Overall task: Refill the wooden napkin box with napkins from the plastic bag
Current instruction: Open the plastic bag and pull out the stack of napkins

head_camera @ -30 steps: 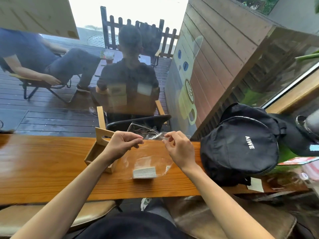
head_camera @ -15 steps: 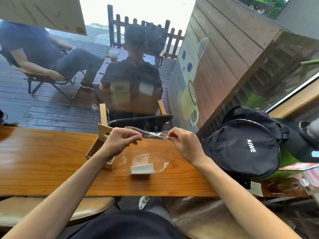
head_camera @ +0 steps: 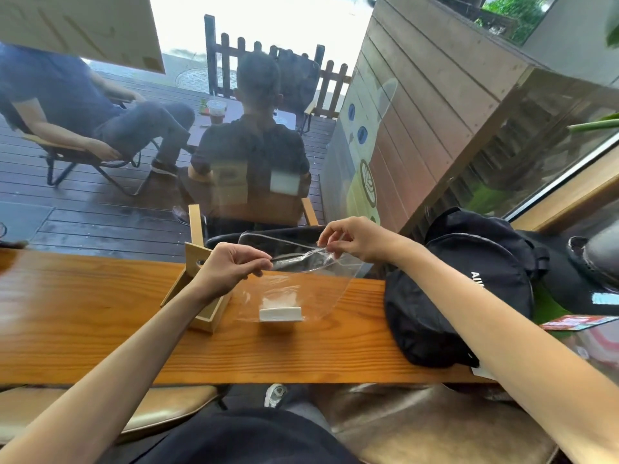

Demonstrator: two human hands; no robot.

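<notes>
Clear plastic bag [head_camera: 294, 289], mouth held apart above the orange-brown wooden bench [head_camera: 83, 316].
Small white napkin stack [head_camera: 280, 314] at bag bottom, resting on bench. Left hand [head_camera: 227, 272] and right hand [head_camera: 355, 239] each pinch one top edge. Open light wooden napkin box [head_camera: 201, 296] just left; black round backpack [head_camera: 469, 296] right.

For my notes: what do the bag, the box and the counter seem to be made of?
Bag: thin clear plastic, glossy; the napkins show through it.
Box: pale, matte wood, probably unfinished.
Counter: orange-brown wood with visible grain, apparently varnished, as it shines.
</notes>
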